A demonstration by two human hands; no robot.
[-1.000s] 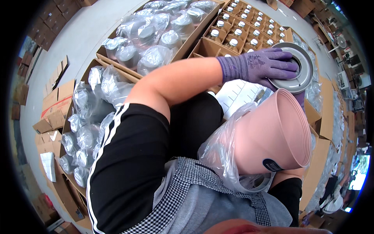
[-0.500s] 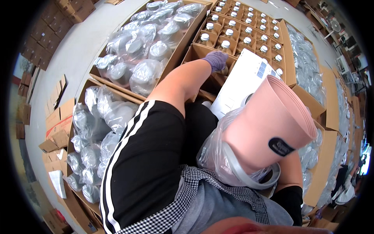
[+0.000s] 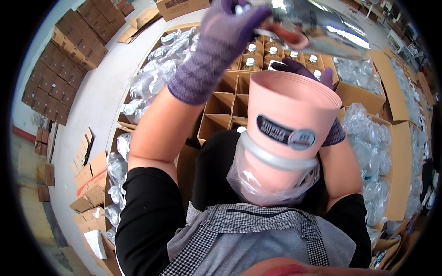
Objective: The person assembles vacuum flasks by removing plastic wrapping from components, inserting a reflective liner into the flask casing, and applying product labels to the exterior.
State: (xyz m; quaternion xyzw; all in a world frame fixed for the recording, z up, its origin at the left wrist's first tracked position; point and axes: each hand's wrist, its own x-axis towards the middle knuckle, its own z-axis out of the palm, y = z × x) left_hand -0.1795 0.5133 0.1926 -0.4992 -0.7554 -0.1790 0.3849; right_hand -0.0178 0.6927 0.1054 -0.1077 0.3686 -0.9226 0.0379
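Head view: the left hand (image 3: 223, 27), in a purple knit glove, was raised at the top edge, fingers curled tight around the whitish end of a shiny, mirror-like silver vessel (image 3: 322, 34); both were motion-blurred. The vessel was tipped sideways, its body reaching right above the bottles.

A pink tapered plastic container (image 3: 271, 101) stood slightly tilted in front of the person's torso, open rim up, dark oval label facing the wearer. A pale grey ring (image 3: 276, 158) circled its lower part, and a clear plastic bag (image 3: 239, 179) was bunched around the base.

The right hand (image 3: 327, 79), also purple-gloved, was behind the container, a few fingers showing past the rim; couldn't tell how closed it was or whether it gripped anything.

Beyond: a divided brown cardboard box (image 3: 221, 103) with white-capped clear bottles (image 3: 251, 63) in its far cells. Bagged clear items (image 3: 370, 142) filled a carton at right.
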